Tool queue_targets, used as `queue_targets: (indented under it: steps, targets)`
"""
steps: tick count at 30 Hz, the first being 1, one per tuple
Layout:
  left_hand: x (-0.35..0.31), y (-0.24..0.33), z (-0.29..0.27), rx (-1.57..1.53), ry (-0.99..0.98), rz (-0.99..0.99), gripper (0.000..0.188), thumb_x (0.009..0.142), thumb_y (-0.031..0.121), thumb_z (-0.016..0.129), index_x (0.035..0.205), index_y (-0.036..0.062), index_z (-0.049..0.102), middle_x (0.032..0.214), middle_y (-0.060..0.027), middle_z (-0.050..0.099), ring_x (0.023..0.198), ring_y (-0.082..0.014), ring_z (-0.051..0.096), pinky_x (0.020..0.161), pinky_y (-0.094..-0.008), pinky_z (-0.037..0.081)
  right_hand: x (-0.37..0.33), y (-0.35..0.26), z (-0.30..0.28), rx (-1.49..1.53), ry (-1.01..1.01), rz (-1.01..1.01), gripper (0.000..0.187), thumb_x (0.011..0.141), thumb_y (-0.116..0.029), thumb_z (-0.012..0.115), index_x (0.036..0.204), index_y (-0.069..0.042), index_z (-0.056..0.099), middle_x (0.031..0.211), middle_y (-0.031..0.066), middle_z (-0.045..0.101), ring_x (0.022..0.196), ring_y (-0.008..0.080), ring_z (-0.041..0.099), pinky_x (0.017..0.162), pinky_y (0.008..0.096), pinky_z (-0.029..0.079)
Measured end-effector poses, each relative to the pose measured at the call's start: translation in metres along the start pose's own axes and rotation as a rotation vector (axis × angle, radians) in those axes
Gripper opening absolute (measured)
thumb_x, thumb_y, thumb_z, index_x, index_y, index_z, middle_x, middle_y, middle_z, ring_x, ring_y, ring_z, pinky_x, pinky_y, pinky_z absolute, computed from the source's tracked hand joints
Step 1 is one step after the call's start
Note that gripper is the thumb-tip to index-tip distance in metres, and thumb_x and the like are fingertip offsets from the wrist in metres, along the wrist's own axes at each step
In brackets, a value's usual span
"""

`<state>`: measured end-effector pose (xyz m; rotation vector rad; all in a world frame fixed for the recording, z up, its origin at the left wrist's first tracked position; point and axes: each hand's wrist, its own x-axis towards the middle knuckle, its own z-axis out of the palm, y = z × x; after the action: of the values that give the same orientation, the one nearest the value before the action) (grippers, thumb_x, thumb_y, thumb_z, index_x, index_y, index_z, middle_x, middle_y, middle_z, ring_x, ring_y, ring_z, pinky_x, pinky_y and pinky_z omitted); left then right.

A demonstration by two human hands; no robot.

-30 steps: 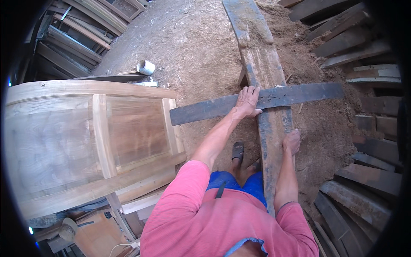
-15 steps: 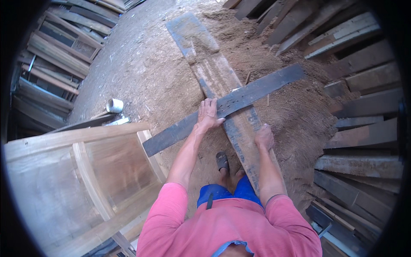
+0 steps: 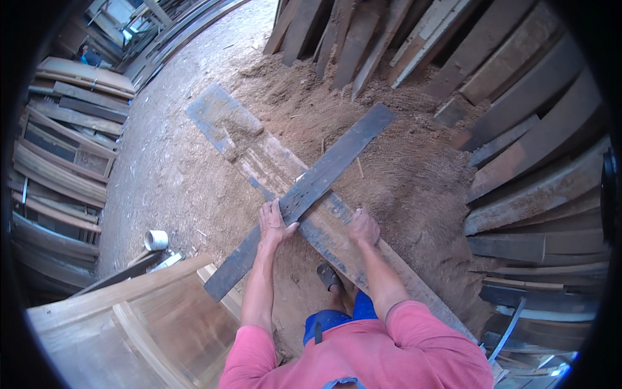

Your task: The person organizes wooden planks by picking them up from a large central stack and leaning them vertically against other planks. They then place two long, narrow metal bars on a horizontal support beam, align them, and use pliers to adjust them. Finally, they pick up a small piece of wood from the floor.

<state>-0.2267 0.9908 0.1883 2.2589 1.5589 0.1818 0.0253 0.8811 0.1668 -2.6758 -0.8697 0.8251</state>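
A dark, narrow plank (image 3: 340, 152) lies slantwise across a long, worn board (image 3: 327, 240) dusted with sawdust, the two forming a cross. My left hand (image 3: 273, 223) grips the dark plank just left of the crossing, fingers over its far edge and thumb toward the near side. At the long board's right edge, my right hand (image 3: 364, 228) is closed in a fist; whatever is inside it is hidden. A small pale spot shows beside the plank where the two cross. The long board's near end runs under my right arm.
Sawdust (image 3: 414, 188) heaps around the long board. To the left stand a framed wooden panel (image 3: 184, 314) and a white bucket (image 3: 155, 240). Stacked timber (image 3: 61, 172) lines the left side, and leaning planks (image 3: 518, 162) crowd the right. My sandalled foot (image 3: 328, 277) is below the board.
My view has turned, so the boards and hands appear lower and further left. Both hands keep about the same places on the boards, and the plank still crosses at nearly the same spot.
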Motion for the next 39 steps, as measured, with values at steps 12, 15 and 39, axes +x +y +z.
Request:
queue_targets:
  steps: [12,15,39]
  targets:
    - [-0.002,0.003,-0.003,-0.011,0.028,0.025,0.096,0.062,0.033,0.089,0.139,0.0021,0.040,0.128,-0.0210,0.046,0.121,-0.0389,0.044,0.106,-0.0475,0.036,-0.004,-0.001,-0.010,0.041,-0.043,0.007,0.043,0.101,-0.038,0.036,0.109,-0.006,0.064,0.110,0.0230,0.068,0.108,0.0396,0.063,0.093,0.0516,0.047]
    - [0.000,0.007,-0.005,0.009,0.034,0.019,0.096,0.062,0.032,0.089,0.139,0.0025,0.040,0.128,-0.0208,0.047,0.121,-0.0388,0.044,0.106,-0.0481,0.036,-0.001,0.003,-0.004,0.026,-0.022,0.009,0.044,0.101,-0.039,0.036,0.109,-0.006,0.065,0.108,0.0228,0.069,0.107,0.0399,0.064,0.093,0.0515,0.048]
    - [-0.003,0.001,-0.001,0.033,0.065,-0.016,0.097,0.059,0.036,0.090,0.136,0.0032,0.042,0.124,-0.0188,0.047,0.114,-0.0378,0.046,0.100,-0.0482,0.040,0.002,0.001,0.007,-0.028,-0.004,0.004,0.044,0.100,-0.038,0.035,0.108,-0.006,0.065,0.107,0.0245,0.068,0.106,0.0431,0.063,0.092,0.0536,0.048]
